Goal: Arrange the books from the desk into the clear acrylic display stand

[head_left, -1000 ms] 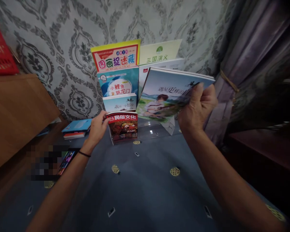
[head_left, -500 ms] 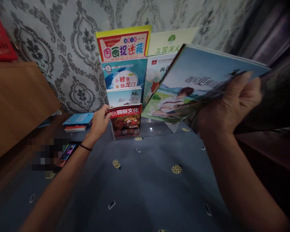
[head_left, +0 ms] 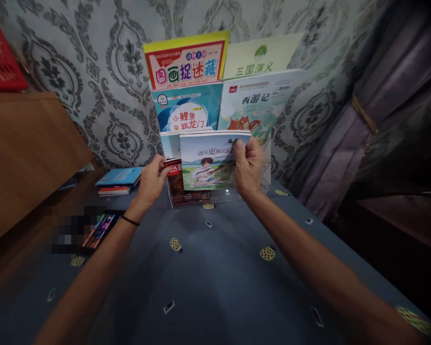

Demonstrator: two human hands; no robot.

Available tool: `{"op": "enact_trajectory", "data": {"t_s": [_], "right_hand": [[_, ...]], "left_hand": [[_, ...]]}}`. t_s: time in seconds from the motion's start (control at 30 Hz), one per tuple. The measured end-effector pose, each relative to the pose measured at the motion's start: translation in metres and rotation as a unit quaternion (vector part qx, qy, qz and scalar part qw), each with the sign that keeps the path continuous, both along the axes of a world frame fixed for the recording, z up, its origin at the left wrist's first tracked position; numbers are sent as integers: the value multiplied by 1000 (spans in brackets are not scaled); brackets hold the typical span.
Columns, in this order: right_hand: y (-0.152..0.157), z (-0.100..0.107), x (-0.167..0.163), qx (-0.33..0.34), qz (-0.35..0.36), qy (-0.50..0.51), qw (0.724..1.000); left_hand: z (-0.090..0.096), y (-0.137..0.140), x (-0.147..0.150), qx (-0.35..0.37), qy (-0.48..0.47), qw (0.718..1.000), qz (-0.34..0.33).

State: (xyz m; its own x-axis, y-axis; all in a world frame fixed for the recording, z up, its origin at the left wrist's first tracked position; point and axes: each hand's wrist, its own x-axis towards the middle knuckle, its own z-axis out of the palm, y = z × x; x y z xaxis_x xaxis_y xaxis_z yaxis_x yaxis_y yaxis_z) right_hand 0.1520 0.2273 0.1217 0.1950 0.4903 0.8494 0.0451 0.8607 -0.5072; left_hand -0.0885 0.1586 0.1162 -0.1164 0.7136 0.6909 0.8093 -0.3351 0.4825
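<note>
My right hand (head_left: pixel 249 167) grips the right edge of a thin picture book (head_left: pixel 215 160) with a guitar player on its cover, thumb in front. It is held upright before a clear stepped book rack (head_left: pixel 221 195), overlapping the books in its lower left part. My left hand (head_left: pixel 153 179) has its fingers closed at the upper left corner of a red and black magazine (head_left: pixel 175 182) in the rack's front slot. Behind stand a blue carp book (head_left: pixel 187 108), a yellow-edged puzzle book (head_left: pixel 187 62), a teal-and-white storybook (head_left: pixel 255 103) and a pale green book (head_left: pixel 262 57).
The rack stands on a blue patterned cloth (head_left: pixel 215 273) against a papered wall. Left of it lie a small stack of books (head_left: pixel 118 177) and a phone (head_left: pixel 100 232). A wooden cabinet (head_left: pixel 32 158) bounds the left; a grey curtain (head_left: pixel 330 163) hangs at right.
My right hand has brought the guitar-cover book from the right to the rack's front, turning it upright. It now covers much of the magazine. My left hand stays at the magazine's corner.
</note>
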Motion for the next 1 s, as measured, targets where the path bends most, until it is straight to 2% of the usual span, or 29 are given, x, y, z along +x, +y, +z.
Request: {"op": "enact_trajectory", "data": {"t_s": [0.07, 0.2, 0.27, 0.4, 0.5, 0.57, 0.73, 0.87, 1.0], "right_hand": [[3, -5, -3, -1, -3, -17, 1000], [9, -13, -9, -16, -32, -48, 998], [11, -15, -10, -22, -25, -53, 998], [13, -15, -12, -28, 14, -48, 998], [14, -13, -13, -41, 32, -55, 997], [15, -12, -12, -41, 46, -62, 996], [12, -20, 4, -47, 111, -118, 986], [6, -37, 23, -83, 97, -214, 968], [5, -45, 31, -87, 87, -237, 964]], "left_hand": [[-2, -2, 0, -2, 2, 1000, 0], [-2, -18, 7, 53, 42, 997, 23], [-2, -27, 14, 61, 67, 996, 14], [-5, -31, 28, -14, 60, 997, -37], [-14, -19, 32, -94, 42, 994, -37], [-20, -11, 32, -117, 26, 992, -27], [-28, -7, 33, -90, -9, 996, -10], [-30, -14, 35, -70, -10, 997, -12], [-31, -15, 36, -57, 0, 998, -3]]}}
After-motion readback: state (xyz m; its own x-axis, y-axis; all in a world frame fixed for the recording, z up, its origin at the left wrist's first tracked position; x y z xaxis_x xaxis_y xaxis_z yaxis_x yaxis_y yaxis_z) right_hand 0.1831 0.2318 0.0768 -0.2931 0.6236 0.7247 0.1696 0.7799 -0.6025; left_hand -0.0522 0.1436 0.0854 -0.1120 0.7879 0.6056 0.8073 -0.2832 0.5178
